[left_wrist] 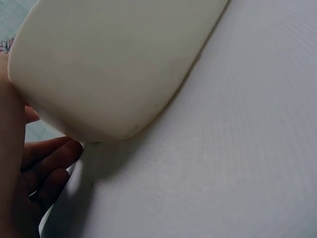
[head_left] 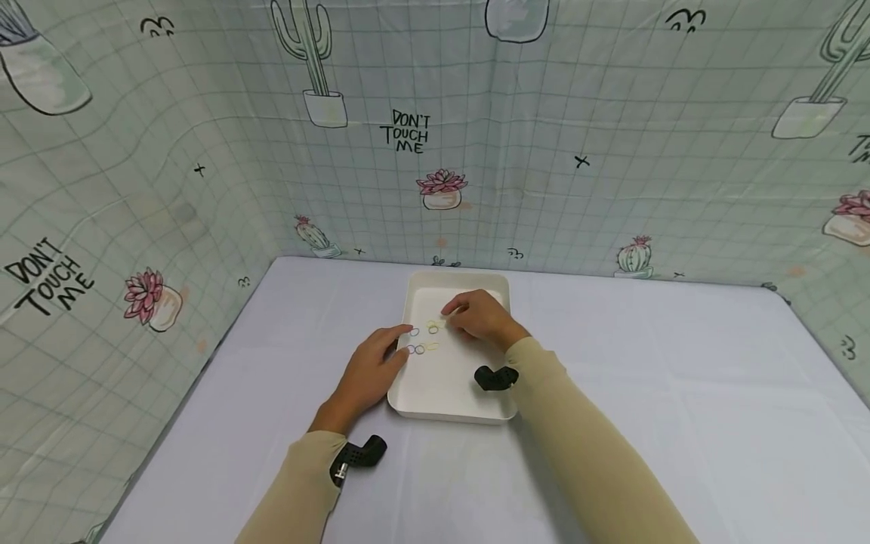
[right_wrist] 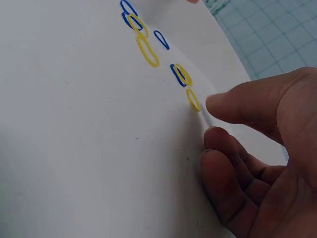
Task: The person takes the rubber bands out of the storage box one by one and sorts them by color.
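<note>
My left hand (head_left: 370, 370) grips the left rim of a shallow white tray (head_left: 448, 389), its index finger and thumb reaching over the edge. Curled fingers (left_wrist: 52, 161) of that hand lie against the tray's outside in the left wrist view. Small thin rubber bands lie loosely along the tray's left part, among them a blue band (right_wrist: 161, 39) and a longer yellow band (right_wrist: 147, 51). Over the tray's far half, my right hand (head_left: 481, 316) has thumb and fingertips apart with nothing between them. Near its thumb tip is another yellow band (right_wrist: 193, 99), beside an overlapping blue and yellow pair.
A white cloth (head_left: 646, 393) covers the table around the tray. Behind and to the left hangs a patterned curtain (head_left: 544, 151) with cactus drawings. A black wrist camera (head_left: 495, 378) on the right arm hangs over the tray's right edge.
</note>
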Tool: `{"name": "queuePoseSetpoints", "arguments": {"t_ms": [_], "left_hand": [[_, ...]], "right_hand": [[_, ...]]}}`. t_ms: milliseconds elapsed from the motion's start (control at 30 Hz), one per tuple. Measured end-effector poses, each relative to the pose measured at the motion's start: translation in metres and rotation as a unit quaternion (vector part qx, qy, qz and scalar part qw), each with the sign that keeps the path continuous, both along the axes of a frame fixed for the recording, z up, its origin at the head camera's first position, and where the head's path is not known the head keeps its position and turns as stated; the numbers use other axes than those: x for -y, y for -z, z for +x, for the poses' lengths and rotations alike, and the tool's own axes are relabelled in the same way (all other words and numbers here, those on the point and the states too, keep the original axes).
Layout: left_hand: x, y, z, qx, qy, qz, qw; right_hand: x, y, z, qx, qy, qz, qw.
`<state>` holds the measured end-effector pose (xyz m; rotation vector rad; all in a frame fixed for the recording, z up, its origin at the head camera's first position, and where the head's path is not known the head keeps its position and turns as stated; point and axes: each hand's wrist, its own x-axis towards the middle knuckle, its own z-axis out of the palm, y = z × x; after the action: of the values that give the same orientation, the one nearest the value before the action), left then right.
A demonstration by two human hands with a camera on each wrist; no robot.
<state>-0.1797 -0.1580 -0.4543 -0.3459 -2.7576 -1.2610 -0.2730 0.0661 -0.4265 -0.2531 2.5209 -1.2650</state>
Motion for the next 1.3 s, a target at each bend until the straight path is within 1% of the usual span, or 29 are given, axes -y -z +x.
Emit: {"name": "queuePoseSetpoints", "arguments": {"t_ms": [200,400,567,700,867,967,1133,1300], "left_hand": [[-0.002,-0.002,-0.002,-0.001,0.001,-0.003,1.0000],[-0.004,-0.003,-0.004,-0.004,0.002,-0.002,1.0000],[-0.006,-0.003,-0.002,0.006,0.002,-0.001,1.0000],[-0.007,-0.001,-0.001,0.010,0.002,0.003,0.9999],[-0.007,0.001,0.000,0.010,0.001,0.001,0.9999],[-0.007,0.000,-0.001,0.004,0.007,0.000,1.0000],[-0.007,0.000,-0.004,-0.003,0.007,-0.003,1.0000],[-0.006,-0.001,0.001,0.003,-0.006,-0.001,1.0000]], "right_hand": [[-0.001,-0.004,-0.002,0.017,-0.006,0.010,1.000],[0.001,-0.011,-0.004,0.011,-0.003,0.032,0.999],[0.002,-0.007,-0.002,0.002,0.001,0.049,0.999],[0.002,-0.004,0.001,-0.006,0.005,0.051,0.999],[0.003,-0.002,0.004,-0.022,-0.004,0.058,0.998],[0.002,-0.004,0.005,-0.034,-0.002,0.063,0.997],[0.003,-0.007,0.003,-0.031,0.010,0.066,0.997],[0.007,-0.006,0.006,-0.026,0.020,0.066,0.997]]}}
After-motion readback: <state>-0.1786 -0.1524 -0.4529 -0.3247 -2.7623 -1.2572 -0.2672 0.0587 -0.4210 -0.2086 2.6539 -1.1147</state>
